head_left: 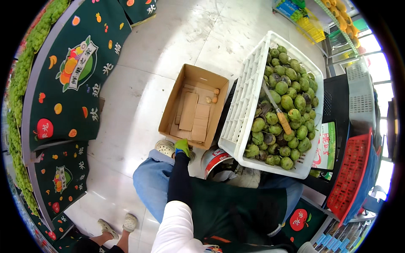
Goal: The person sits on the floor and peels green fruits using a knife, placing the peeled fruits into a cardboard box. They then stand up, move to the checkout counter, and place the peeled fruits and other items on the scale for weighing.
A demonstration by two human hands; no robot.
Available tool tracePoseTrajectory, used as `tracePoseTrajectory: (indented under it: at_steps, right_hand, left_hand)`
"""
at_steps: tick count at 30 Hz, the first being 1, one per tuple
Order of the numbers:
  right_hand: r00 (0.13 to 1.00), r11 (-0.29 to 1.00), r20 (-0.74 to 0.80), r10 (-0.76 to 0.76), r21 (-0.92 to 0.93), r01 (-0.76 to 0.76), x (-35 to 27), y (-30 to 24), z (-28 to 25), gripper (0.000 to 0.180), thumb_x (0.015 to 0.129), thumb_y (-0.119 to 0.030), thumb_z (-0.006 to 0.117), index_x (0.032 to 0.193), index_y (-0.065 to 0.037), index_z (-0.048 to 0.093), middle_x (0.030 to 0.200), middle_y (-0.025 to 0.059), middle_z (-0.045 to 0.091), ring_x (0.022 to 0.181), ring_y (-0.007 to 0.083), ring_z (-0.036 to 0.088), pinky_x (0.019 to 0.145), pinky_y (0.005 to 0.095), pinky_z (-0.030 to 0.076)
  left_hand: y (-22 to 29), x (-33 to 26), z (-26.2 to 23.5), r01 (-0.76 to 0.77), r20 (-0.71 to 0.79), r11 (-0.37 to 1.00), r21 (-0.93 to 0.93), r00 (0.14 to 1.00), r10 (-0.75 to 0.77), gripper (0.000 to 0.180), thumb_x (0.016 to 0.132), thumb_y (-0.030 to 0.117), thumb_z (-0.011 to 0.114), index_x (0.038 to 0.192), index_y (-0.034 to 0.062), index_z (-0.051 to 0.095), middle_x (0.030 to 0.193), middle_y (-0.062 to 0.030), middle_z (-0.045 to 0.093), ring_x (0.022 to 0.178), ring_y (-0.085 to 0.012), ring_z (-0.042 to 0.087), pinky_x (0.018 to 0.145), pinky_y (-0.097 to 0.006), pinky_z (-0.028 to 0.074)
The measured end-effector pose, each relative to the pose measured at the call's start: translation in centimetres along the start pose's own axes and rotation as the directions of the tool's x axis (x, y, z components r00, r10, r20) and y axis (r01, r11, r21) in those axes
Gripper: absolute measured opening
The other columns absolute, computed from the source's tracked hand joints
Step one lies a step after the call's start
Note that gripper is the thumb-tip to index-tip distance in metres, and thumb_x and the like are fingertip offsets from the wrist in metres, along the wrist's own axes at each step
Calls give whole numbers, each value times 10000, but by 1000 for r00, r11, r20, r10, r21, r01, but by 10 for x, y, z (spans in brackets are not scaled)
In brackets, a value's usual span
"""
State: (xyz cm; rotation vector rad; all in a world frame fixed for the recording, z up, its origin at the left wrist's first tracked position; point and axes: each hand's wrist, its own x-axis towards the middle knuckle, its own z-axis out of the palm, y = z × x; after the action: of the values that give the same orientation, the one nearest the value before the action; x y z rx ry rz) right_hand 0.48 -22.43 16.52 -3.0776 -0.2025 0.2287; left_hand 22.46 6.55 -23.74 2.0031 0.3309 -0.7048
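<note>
My left hand (182, 146), in a yellow-green glove, is at the near rim of an open cardboard box (168, 105), its fingers closed over the edge. Inside lie flat cardboard pieces (195, 116) and several brown round nuts (214, 99). On my right, a white plastic crate (242, 99) holds many green-husked walnuts (287, 101), some with dark patches. Across them rests a knife (283, 121) with a wooden handle. My right hand (270, 217) blends dark into the dark green apron; its fingers cannot be made out.
Between my knees stands a red-and-white bucket (217, 160) with scraps. Dark green printed cloths (76, 76) hang below green grapes (25, 76) on the left. A red basket (349, 177) stands at the right. Another person's feet in clogs (130, 222) are at lower left.
</note>
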Motion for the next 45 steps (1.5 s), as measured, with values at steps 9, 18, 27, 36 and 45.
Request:
tracePoseTrajectory:
  at_steps: [9, 18, 27, 36, 45]
  right_hand:
    - [945, 869, -290, 149, 495, 15, 27, 10, -21, 293, 820, -35, 612, 1109, -75, 600, 1025, 144, 610, 967, 335, 585, 816, 392, 480]
    - [827, 797, -562, 32, 513, 318, 52, 10, -53, 329, 840, -128, 641, 1160, -78, 582, 1104, 149, 593, 1022, 344, 573, 861, 420, 478]
    - [999, 304, 30, -27, 952, -20, 67, 9, -78, 610, 865, -311, 657, 1341, -12, 418, 1196, 188, 574, 1103, 267, 561, 932, 372, 445]
    - [995, 733, 8, -96, 678, 65, -17, 15, -72, 589, 858, -260, 601, 1342, 5, 395, 921, 272, 616, 825, 400, 616, 715, 436, 484]
    - [998, 726, -21, 57, 687, -27, -91, -9, -71, 546, 852, -217, 629, 1308, 7, 428, 961, 243, 631, 822, 381, 634, 717, 442, 493]
  left_hand:
    - [133, -104, -175, 150, -135, 901, -407, 966, -222, 340, 893, 298, 480, 842, -5, 625, 715, -160, 661, 568, -257, 648, 497, -379, 529]
    - [187, -368, -371, -485, 72, 334, 808, 643, 762, 193, 745, 76, 575, 906, 25, 669, 737, -153, 648, 648, -325, 616, 584, -366, 483]
    - [297, -555, -328, 3, -250, 999, -49, 968, -15, 197, 842, 66, 515, 965, -4, 652, 730, -67, 607, 535, -94, 561, 480, -244, 466]
    - [289, -561, -311, 31, -222, 980, 195, 975, 14, 226, 811, 180, 562, 811, -22, 664, 595, -47, 622, 402, -72, 515, 377, -190, 374]
    - [329, -559, -333, 100, -175, 913, 396, 984, -32, 204, 755, 131, 590, 853, -21, 686, 673, -16, 646, 518, -72, 555, 466, -222, 418]
